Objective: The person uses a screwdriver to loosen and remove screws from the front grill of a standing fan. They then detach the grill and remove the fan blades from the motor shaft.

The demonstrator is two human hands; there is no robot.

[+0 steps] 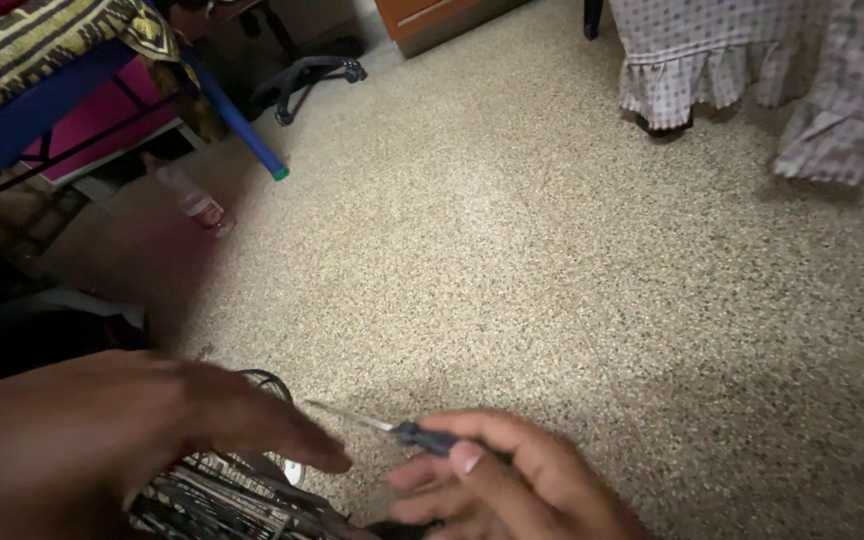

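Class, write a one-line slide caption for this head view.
Right hand holds a screwdriver beside a wire fan grille; left hand hovers above.

Speckled floor, bright metal, dark plastic

At the lower middle, the slim screwdriver with a shiny bare-metal shaft and dark matt plastic handle (407, 433) lies over the rough, speckled beige stone-chip floor (552, 260); at the lower left, the round wire grille of thin glossy metal bars (222, 495); at the upper left, a smooth blue plastic pipe (242, 125) and a coarse woven yellow-and-black patterned cloth (42, 40); at the upper right, soft matt frilled checked fabric (682, 60).
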